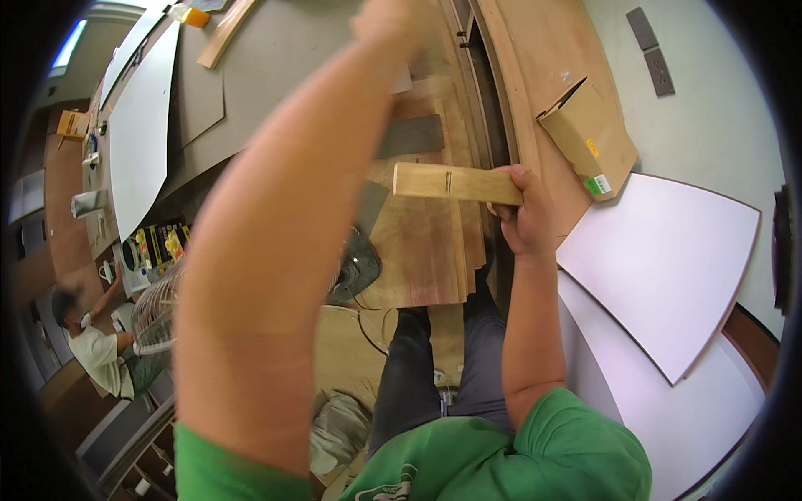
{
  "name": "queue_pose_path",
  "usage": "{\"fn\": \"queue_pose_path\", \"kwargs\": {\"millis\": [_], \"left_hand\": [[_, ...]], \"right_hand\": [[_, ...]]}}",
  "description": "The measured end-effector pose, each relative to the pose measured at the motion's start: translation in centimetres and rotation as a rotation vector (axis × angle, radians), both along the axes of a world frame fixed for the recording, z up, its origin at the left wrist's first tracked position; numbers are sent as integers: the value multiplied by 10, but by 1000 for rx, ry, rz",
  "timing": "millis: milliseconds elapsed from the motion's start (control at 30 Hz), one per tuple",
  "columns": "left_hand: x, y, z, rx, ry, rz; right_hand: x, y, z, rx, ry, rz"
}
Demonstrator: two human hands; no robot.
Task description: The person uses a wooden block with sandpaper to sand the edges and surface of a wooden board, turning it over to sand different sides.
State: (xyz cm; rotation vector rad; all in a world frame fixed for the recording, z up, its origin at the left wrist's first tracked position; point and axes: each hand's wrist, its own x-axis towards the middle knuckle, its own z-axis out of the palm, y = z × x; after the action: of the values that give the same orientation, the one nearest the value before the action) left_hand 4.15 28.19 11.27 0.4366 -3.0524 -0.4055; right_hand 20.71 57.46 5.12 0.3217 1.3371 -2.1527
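My right hand (531, 213) is closed round one end of a short, pale wooden bar (422, 180). The bar lies level above a stack of plywood sheets (418, 259), its free end pointing left, with a dark slit across its middle. My left arm stretches up across the view. At the top edge my left hand (394, 21) is smeared by motion and partly cut off, so its fingers cannot be made out. Below it, a dark grey flat piece (411, 136) rests on the plywood.
To the right stand a brown cardboard box (589, 138) and large white panels (668, 267). A wire-caged fan (159, 309) is at the left, with a person (100, 351) beyond it. A dark rounded object (357, 267) sits beside the plywood. A wood strip (225, 35) lies far left.
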Motion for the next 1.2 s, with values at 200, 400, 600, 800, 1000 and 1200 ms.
{"fn": "queue_pose_path", "kwargs": {"millis": [200, 400, 600, 800, 1000, 1200], "left_hand": [[81, 150, 91, 715, 481, 246], [230, 156, 74, 442, 828, 65], [281, 127, 31, 325, 684, 181], [295, 129, 19, 288, 645, 133], [301, 126, 12, 215, 641, 86], [306, 123, 4, 221, 635, 68]], "right_hand": [[-5, -27, 39, 62, 48, -32], [-6, -12, 74, 154, 266, 12], [-2, -14, 101, 293, 350, 204], [1, -14, 114, 414, 430, 313], [1, -18, 115, 403, 460, 361], [3, -22, 108, 414, 495, 389]]}}
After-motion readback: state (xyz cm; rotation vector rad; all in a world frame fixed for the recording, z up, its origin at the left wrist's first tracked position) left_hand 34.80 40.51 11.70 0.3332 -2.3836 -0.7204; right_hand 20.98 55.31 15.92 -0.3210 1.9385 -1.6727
